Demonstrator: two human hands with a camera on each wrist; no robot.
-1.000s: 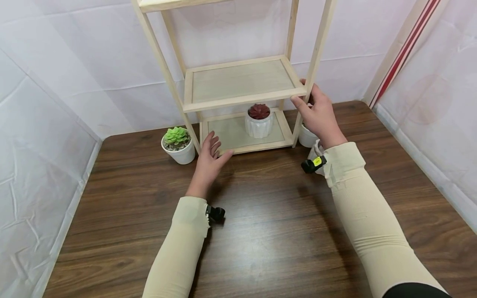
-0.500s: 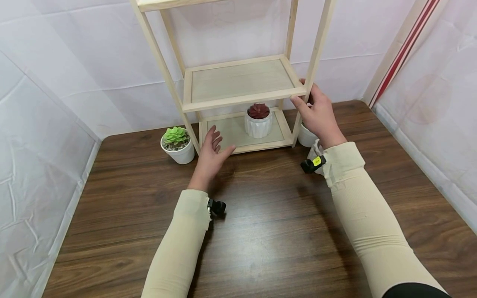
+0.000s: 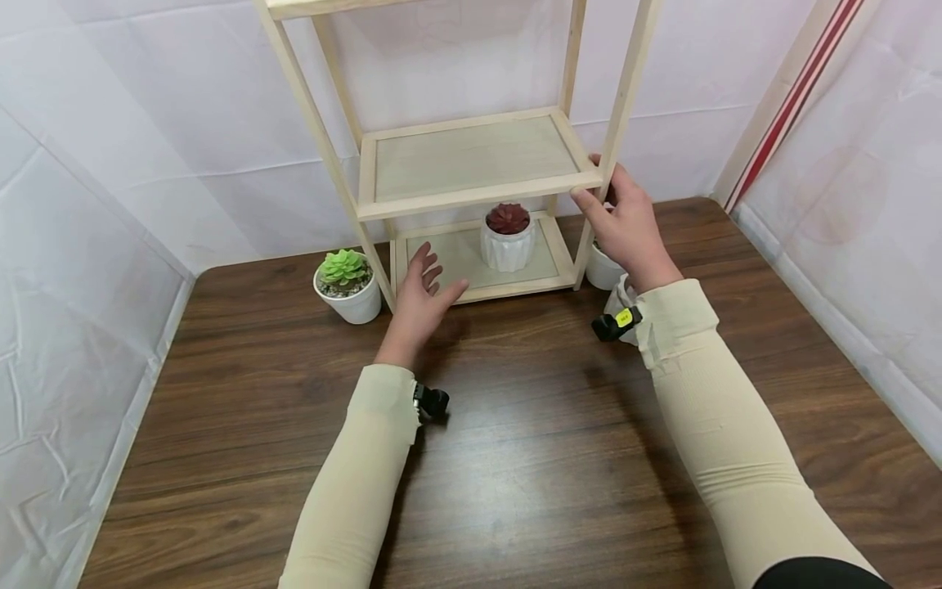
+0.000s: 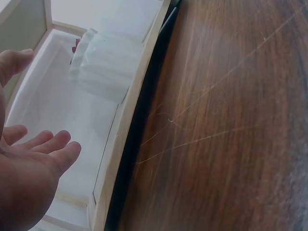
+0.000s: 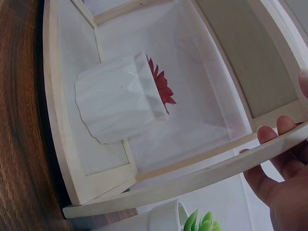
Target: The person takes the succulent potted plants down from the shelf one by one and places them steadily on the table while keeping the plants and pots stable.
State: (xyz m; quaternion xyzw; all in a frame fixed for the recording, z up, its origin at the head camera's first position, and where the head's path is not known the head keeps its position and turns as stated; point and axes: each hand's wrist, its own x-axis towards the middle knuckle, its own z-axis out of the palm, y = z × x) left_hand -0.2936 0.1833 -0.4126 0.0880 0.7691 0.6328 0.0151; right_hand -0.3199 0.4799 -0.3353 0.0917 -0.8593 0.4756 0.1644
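Observation:
A pale wooden shelf rack (image 3: 482, 196) stands at the back of the table. My right hand (image 3: 629, 229) grips its right front post where the middle shelf meets it; in the right wrist view that hand's fingers (image 5: 260, 180) curl round the post. On the bottom shelf sits a fluted white pot with a dark red succulent (image 3: 508, 241), seen from its side in the right wrist view. My left hand (image 3: 418, 307) is held in front of the bottom shelf's left part, thumb and fingers spread. Nothing lies in its palm, as the left wrist view shows.
Left of the rack, a white pot with a green succulent (image 3: 349, 290) stands on the dark wooden table (image 3: 500, 458). Two more white pots, one a potted plant (image 3: 603, 268), stand right of the rack, partly hidden by my right hand and wrist. White sheeting (image 3: 147, 123) hangs behind.
My left hand has moved slightly forward and to the right, over the bottom shelf's front edge. My right hand has kept its grip on the post, and the pots have not moved.

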